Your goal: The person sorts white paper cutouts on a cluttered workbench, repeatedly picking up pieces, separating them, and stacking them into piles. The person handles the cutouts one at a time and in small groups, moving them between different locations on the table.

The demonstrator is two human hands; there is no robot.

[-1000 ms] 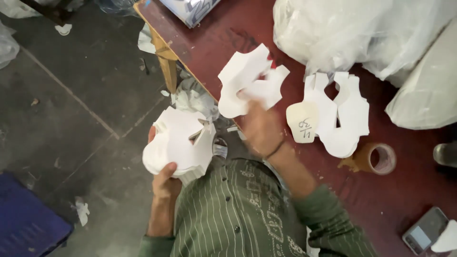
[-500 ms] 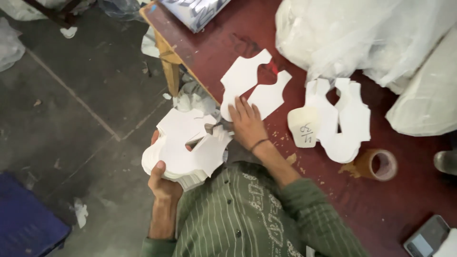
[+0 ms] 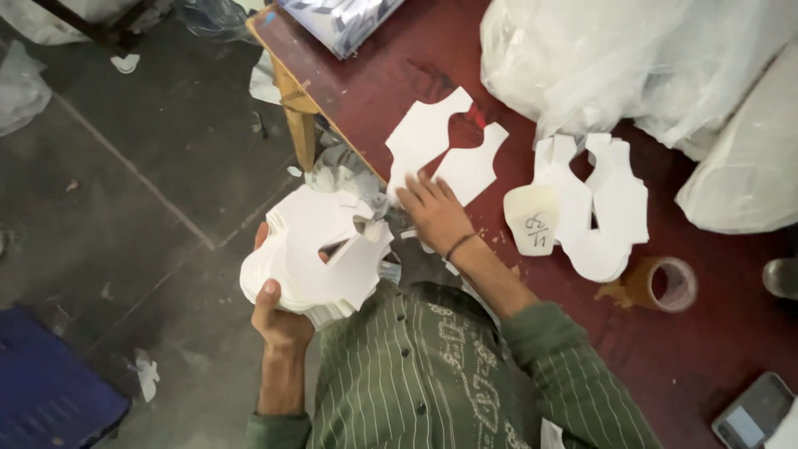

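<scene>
left hand (image 3: 278, 320) grips cutout stack (image 3: 320, 254) — right hand (image 3: 434, 214) touches table cutout (image 3: 445, 150).

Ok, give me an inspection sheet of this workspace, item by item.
Surface: dark red table, wooden leg at its corner.
Job's things: stack of white cut-outs; single white cut-out lying flat on the table.
Clutter: second white pile, tape roll, plastic bags, phone.
Grippers: left hand grips the stack from beneath; right hand flat on the table, fingers on the single cut-out.
Cables: nothing seen.
Surroundings: grey floor with paper scraps; blue crate.
</scene>
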